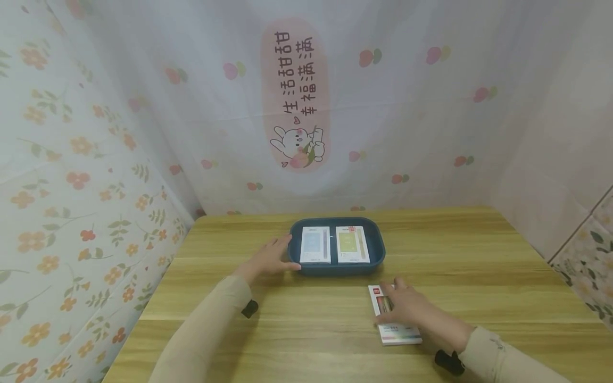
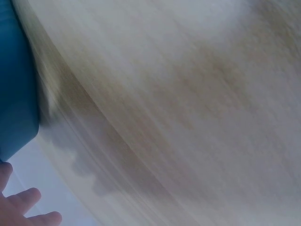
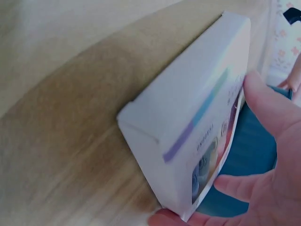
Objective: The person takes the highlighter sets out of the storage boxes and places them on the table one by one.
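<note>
My right hand (image 1: 407,304) spans a flat white box (image 1: 401,336) lying on the table, thumb at one edge and fingers at the other, gripping it. In the right wrist view, the box (image 3: 197,84) shows a rainbow stripe and a clear window with coloured contents, partly behind the fingers. My left hand (image 1: 269,259) rests at the left end of a dark blue tray (image 1: 335,270), thumb by its front rim and fingers loosely spread along its side. Inside the tray, a white box with a blue panel (image 1: 313,244) lies beside one with a green panel (image 1: 350,243).
The wooden table (image 1: 306,324) reaches back to a white curtain (image 1: 407,122) with fruit prints and a pink rabbit panel. A floral curtain (image 1: 72,213) hangs along the left side. The tray stands near the table's back edge.
</note>
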`<state>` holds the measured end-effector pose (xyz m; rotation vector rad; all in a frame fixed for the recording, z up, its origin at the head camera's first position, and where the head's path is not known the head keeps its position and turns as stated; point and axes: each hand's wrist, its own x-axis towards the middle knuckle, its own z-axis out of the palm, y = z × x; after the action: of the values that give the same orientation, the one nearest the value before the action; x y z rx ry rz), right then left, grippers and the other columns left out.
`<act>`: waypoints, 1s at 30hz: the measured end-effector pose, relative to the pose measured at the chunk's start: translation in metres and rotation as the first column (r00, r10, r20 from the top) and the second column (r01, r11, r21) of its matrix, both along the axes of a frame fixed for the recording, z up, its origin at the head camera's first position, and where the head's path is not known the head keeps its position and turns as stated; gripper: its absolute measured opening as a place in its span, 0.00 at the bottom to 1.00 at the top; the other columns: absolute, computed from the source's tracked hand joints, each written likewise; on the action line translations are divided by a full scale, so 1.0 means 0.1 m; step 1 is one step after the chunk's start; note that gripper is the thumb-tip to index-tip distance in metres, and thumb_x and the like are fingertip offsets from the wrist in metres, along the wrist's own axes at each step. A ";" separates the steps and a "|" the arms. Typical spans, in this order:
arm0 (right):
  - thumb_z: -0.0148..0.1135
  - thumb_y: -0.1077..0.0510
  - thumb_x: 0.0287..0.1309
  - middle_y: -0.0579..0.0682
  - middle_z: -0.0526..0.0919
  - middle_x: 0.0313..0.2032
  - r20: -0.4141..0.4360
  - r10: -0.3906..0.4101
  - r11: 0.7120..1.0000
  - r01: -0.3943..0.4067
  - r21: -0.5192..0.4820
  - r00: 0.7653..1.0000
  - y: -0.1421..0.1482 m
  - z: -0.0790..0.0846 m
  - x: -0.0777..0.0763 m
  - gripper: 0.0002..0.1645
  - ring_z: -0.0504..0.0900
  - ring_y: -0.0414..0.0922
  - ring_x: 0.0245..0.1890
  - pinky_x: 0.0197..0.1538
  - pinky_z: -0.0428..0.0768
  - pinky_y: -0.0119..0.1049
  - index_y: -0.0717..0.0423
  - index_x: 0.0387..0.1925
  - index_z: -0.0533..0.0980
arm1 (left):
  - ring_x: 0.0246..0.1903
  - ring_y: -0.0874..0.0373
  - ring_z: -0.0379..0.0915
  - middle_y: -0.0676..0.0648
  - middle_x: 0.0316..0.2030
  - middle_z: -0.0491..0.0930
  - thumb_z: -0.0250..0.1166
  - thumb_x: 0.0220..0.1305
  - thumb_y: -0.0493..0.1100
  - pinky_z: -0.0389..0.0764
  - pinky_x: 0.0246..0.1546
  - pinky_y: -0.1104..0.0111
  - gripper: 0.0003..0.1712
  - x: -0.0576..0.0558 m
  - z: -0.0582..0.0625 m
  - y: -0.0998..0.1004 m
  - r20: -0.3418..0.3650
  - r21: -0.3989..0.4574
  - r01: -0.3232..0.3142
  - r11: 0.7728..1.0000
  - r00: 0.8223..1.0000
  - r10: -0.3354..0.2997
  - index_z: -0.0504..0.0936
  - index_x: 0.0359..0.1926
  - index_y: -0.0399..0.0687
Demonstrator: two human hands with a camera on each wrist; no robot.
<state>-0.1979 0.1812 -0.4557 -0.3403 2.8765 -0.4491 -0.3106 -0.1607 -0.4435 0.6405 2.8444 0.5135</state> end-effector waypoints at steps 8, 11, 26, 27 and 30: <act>0.72 0.32 0.26 0.61 0.67 0.48 0.035 0.020 1.000 -0.020 0.003 0.999 0.02 0.05 0.00 0.60 0.70 0.50 0.37 0.35 0.76 0.49 0.59 0.61 0.66 | 0.68 0.40 0.43 0.46 0.70 0.48 0.57 0.48 0.73 0.50 0.65 0.48 0.60 0.01 0.01 0.00 0.013 0.004 0.001 1.000 1.000 -0.001 0.45 0.71 0.46; 0.72 0.32 0.26 0.61 0.67 0.47 0.030 0.022 1.000 -0.022 0.003 0.999 0.01 0.04 0.01 0.60 0.70 0.50 0.37 0.35 0.75 0.48 0.59 0.61 0.66 | 0.68 0.40 0.43 0.46 0.70 0.48 0.58 0.48 0.73 0.50 0.65 0.48 0.59 0.02 0.02 0.01 0.017 0.007 0.000 1.000 1.000 0.000 0.45 0.71 0.46; 0.71 0.32 0.29 0.62 0.65 0.48 0.021 0.036 0.999 -0.036 0.013 0.999 -0.02 0.04 0.01 0.58 0.69 0.51 0.38 0.35 0.75 0.48 0.61 0.60 0.66 | 0.68 0.39 0.42 0.46 0.71 0.47 0.57 0.49 0.73 0.47 0.65 0.47 0.59 0.00 0.02 0.00 0.026 0.002 0.010 1.000 1.000 -0.010 0.44 0.71 0.46; 0.71 0.32 0.30 0.62 0.66 0.48 0.022 0.035 0.999 -0.036 0.015 0.999 -0.03 0.04 0.01 0.58 0.70 0.51 0.38 0.35 0.75 0.48 0.61 0.60 0.66 | 0.68 0.40 0.42 0.46 0.71 0.47 0.57 0.49 0.73 0.47 0.65 0.47 0.59 0.00 0.02 0.00 0.028 0.003 0.008 1.000 1.000 -0.008 0.44 0.71 0.46; 0.71 0.32 0.30 0.62 0.66 0.48 0.027 0.030 0.999 -0.031 0.020 0.999 -0.05 0.06 0.01 0.58 0.70 0.51 0.39 0.37 0.75 0.50 0.61 0.61 0.66 | 0.68 0.39 0.41 0.45 0.70 0.47 0.58 0.49 0.72 0.48 0.65 0.47 0.59 0.00 0.01 0.00 0.029 0.008 0.004 1.000 1.000 -0.004 0.44 0.71 0.45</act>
<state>-0.1972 0.1765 -0.4495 -0.3710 2.8434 -0.4161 -0.3106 -0.1608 -0.4421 0.6343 2.8150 0.5296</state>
